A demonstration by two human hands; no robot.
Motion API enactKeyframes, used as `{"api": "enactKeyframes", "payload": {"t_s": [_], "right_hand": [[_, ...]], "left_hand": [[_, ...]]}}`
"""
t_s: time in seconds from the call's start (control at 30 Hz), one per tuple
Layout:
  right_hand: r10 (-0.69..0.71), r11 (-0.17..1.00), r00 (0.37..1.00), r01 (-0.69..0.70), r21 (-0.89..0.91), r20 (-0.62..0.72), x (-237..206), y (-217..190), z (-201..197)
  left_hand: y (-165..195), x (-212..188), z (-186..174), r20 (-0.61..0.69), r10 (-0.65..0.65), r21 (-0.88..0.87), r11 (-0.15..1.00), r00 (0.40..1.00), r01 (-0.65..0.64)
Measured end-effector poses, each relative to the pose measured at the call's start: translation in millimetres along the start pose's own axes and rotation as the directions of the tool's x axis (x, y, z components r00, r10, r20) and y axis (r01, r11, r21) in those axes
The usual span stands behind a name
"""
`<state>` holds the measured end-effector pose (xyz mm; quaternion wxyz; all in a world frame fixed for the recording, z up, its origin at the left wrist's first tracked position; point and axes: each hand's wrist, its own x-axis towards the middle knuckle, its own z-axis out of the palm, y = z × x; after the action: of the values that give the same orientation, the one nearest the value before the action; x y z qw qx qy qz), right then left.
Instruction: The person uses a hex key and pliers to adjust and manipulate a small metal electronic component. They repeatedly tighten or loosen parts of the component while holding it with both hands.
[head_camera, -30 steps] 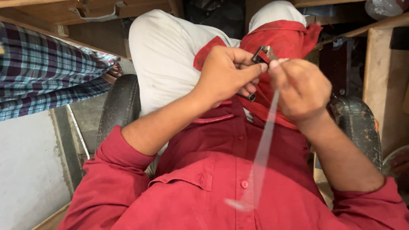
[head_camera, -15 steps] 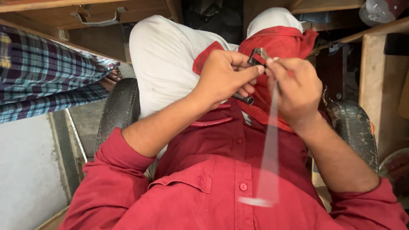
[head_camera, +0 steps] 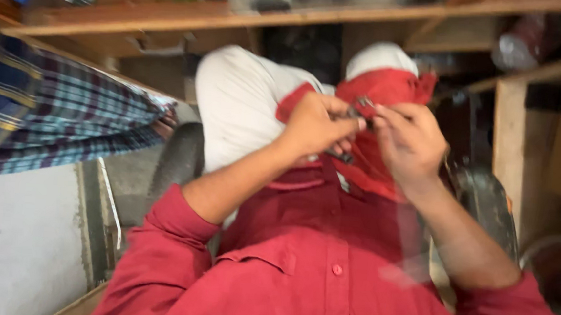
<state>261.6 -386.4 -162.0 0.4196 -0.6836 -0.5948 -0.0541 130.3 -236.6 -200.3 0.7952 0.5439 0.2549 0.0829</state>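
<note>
My left hand (head_camera: 316,124) and my right hand (head_camera: 410,143) meet in front of my raised knees, above my red shirt (head_camera: 325,266). The left hand's fingers pinch a small dark metal part (head_camera: 361,106). My right hand's fingertips touch the same part and grip a thin clear plastic strip (head_camera: 412,252), which hangs down over the shirt and is blurred. A red cloth (head_camera: 384,92) lies over my white trousers (head_camera: 245,102) just behind the hands.
A blue plaid cloth (head_camera: 46,121) hangs at the left. Dark tyres stand on both sides of me, one at the left (head_camera: 175,163) and one at the right (head_camera: 488,198). A cluttered wooden shelf (head_camera: 238,16) runs overhead, with a wooden post (head_camera: 509,140) at the right.
The hanging clear strip has swung to the right and now looks blurred. Both hands stay together on the small part, and the view has shifted a little.
</note>
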Motion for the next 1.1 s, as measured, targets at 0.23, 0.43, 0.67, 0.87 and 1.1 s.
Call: {"api": "enactKeyframes", "payload": {"t_s": [0.23,0.43,0.67,0.87,1.1], "right_hand": [[0.355,0.913,0.934,-0.357,0.198,0.05,9.0,14.5,-8.4],[0.105,0.994,0.994,-0.105,-0.007,0.039,5.2,20.4,-8.3],[0.082,0.995,0.992,-0.076,-0.064,0.099,13.2,28.6,-10.7],[0.133,0.99,0.988,-0.135,0.028,0.083,23.1,17.5,-13.9],[0.338,0.849,0.94,-0.329,0.415,0.054,1.9,-4.0,35.3]], "left_hand": [[8.4,16.4,-2.4,0.088,0.09,0.104,0.99,0.992,-0.099],[4.5,19.9,1.9,0.019,0.304,0.145,0.942,0.952,-0.304],[16.7,18.6,0.2,0.055,0.323,0.272,0.906,0.945,-0.325],[18.0,23.9,4.7,-0.006,0.288,0.172,0.944,0.958,-0.283],[55.6,10.1,-26.8,-0.238,0.307,0.039,0.951,0.922,-0.306]]}}
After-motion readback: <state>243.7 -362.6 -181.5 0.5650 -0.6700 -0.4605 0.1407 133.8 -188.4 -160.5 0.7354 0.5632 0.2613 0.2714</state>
